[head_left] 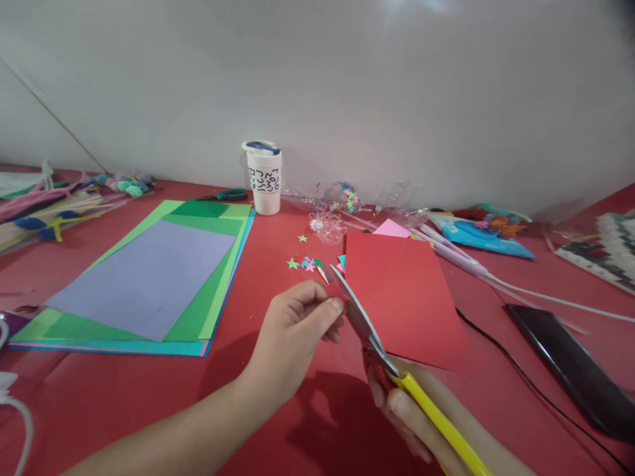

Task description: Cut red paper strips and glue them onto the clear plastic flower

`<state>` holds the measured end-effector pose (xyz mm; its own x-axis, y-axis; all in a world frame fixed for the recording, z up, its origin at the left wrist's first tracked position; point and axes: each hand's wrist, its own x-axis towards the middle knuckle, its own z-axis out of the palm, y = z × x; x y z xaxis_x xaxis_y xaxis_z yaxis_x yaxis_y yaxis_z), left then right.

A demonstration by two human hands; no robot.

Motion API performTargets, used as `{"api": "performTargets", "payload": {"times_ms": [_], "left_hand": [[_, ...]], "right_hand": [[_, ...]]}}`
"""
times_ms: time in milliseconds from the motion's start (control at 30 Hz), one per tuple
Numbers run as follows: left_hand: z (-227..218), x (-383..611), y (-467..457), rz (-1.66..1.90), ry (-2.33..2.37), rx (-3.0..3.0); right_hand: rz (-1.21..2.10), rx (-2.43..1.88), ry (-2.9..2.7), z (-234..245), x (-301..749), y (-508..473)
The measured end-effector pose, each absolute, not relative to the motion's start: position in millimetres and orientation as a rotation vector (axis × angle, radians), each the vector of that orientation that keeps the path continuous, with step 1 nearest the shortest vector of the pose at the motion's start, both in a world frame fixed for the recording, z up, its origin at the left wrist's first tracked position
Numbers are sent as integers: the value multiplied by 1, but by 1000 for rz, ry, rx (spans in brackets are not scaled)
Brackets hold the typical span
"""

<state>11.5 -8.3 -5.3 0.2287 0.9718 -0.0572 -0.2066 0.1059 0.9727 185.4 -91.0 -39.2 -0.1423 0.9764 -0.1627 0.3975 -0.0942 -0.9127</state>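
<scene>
My left hand (302,324) pinches a small piece of red paper (335,289) between thumb and fingers. In my right hand (411,410) is a pair of scissors (364,324) with yellow on the handle, its blades parted and pointing up and left beside the red piece. One blade lies very near my left fingertips; whether it touches the paper I cannot tell. Behind the scissors lies a larger red sheet (397,291). Several small coloured stars (308,264) are scattered just beyond my left hand.
Stacked coloured sheets, lilac on top (149,271), lie at left. A white cup (268,178) stands against the wall, near dark-green-handled scissors (231,194). A pinkish corded tool (461,254), a blue packet (481,235) and a black phone-like object (565,363) are at right. Pipe cleaners (44,205) lie far left.
</scene>
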Motion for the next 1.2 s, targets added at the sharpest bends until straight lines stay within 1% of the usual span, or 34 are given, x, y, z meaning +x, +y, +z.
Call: {"api": "performTargets", "payload": {"times_ms": [267, 533, 600, 733, 900, 1067, 1200], "left_hand": [[-6, 10, -10, 1078, 917, 1083], [-5, 11, -8, 1077, 911, 1075], [-5, 10, -8, 1076, 910, 1073], [-5, 9, -9, 1071, 903, 1079], [-5, 8, -8, 1070, 881, 1075], [-6, 6, -8, 1073, 838, 1058], [-7, 6, -7, 1080, 821, 1047]], "right_hand": [[1310, -1465, -1644, -33, 183, -86], [1308, -1498, -1668, -28, 182, -86], [1279, -1490, -1697, -25, 182, -85], [1118, -1517, -1771, -19, 182, -83], [1292, -1448, -1646, -19, 178, -82], [1200, -1399, -1658, -14, 175, -76], [1289, -1419, -1639, -16, 178, -77]]}}
